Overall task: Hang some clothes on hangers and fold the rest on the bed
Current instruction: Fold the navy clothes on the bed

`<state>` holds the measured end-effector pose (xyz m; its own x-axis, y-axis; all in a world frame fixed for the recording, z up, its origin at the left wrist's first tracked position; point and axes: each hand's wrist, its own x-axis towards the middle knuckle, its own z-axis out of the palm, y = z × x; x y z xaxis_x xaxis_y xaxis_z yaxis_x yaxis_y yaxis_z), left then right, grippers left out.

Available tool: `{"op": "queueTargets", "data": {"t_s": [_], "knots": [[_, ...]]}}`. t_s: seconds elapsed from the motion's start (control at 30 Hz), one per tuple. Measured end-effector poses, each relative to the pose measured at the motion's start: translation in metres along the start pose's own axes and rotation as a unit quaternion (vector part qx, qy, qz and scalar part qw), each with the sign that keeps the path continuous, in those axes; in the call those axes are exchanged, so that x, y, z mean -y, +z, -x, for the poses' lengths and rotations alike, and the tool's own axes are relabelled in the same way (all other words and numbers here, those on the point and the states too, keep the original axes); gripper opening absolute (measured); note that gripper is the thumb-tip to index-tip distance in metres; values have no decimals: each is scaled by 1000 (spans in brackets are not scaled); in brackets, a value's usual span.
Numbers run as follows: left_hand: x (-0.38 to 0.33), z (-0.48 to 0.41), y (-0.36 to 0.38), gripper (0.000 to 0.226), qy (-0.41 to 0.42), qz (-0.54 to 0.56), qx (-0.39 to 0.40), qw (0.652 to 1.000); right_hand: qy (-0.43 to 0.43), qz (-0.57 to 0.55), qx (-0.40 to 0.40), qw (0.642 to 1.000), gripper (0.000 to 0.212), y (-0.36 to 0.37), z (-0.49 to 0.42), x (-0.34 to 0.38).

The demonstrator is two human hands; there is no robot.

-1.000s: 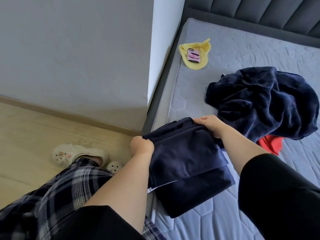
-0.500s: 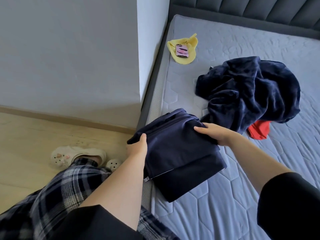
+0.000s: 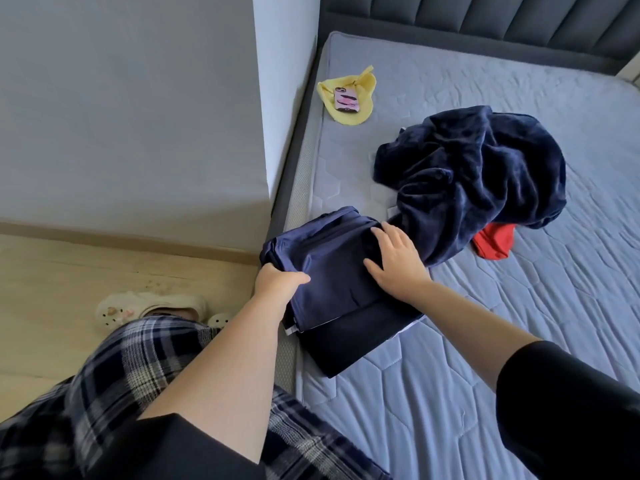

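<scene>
A folded navy garment [image 3: 332,265] lies at the near left edge of the grey mattress [image 3: 485,341]. My left hand [image 3: 278,280] grips its left edge, thumb on top of the cloth. My right hand [image 3: 394,263] lies flat on the garment's right side with fingers spread, pressing it down. Behind my right hand sits a crumpled dark blue fleece garment [image 3: 478,178], and a red garment [image 3: 493,242] pokes out from under its near right side.
A yellow cloth [image 3: 356,109] with a pink phone [image 3: 345,100] on it lies at the mattress's far left. A dark padded headboard [image 3: 485,26] runs along the back. A white wall [image 3: 138,116] and wooden floor [image 3: 69,271] are left of the bed.
My right hand has slid from the garment's right edge onto its top and flattened out. My left hand has shifted to pinch the left edge. The garment has settled lower on the mattress.
</scene>
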<state>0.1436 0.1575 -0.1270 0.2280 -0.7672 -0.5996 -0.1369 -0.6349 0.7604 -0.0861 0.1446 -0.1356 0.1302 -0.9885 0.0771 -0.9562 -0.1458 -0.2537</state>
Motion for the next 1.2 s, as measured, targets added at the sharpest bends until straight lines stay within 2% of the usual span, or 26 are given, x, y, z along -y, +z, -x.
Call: {"op": "queueTargets", "data": {"t_s": [0.1,0.17,0.23,0.3,0.4,0.5,0.57,0.6,0.63,0.7,0.73,0.77,0.83,0.9,0.97,1.0,1.07,1.13,1.2], "knots": [[-9,7,7,52,4,99,52,994,-75,-35,73,994,72,-9,17,6],[-17,10,9,48,-29,167,89,982,-103,-59,144,983,83,-11,30,14],[-21,14,12,36,-54,221,128,965,-112,-60,174,976,92,-9,39,21],[-24,20,13,25,-50,250,161,954,-109,-35,128,985,88,-8,42,24],[-27,30,9,20,-36,292,224,929,-112,15,-15,993,50,-8,37,21],[-19,31,5,22,-87,263,250,928,-160,62,-172,970,21,-19,26,5],[-10,31,5,22,-137,168,225,950,-209,113,-193,952,15,-31,20,-6],[-5,30,6,25,-152,117,195,962,-232,133,-142,953,17,-35,19,-9],[-2,27,6,29,-155,75,149,974,-239,147,-48,959,23,-37,18,-10],[0,19,6,42,-115,37,10,993,-176,143,156,961,46,-35,24,-10],[0,15,6,48,-74,25,-48,996,-120,102,217,963,58,-33,27,-10],[-1,12,7,54,-29,8,-83,996,-67,37,245,967,65,-32,28,-9],[-3,11,11,60,35,-19,-107,993,22,-120,238,963,68,-31,24,-3],[-1,9,17,64,51,-33,-110,992,64,-224,154,960,59,-26,17,3],[0,5,19,58,56,-75,-118,989,52,-180,82,979,46,-17,10,12],[-1,1,19,47,60,-104,-111,986,31,-147,82,985,44,-11,8,15],[-3,-10,16,26,70,-136,-82,985,-15,-94,139,986,50,6,4,19],[-6,-21,13,36,65,-134,-53,987,-44,-49,160,985,54,22,3,22],[-7,-29,11,31,43,-142,-46,988,-34,-66,116,990,51,34,6,26]]}}
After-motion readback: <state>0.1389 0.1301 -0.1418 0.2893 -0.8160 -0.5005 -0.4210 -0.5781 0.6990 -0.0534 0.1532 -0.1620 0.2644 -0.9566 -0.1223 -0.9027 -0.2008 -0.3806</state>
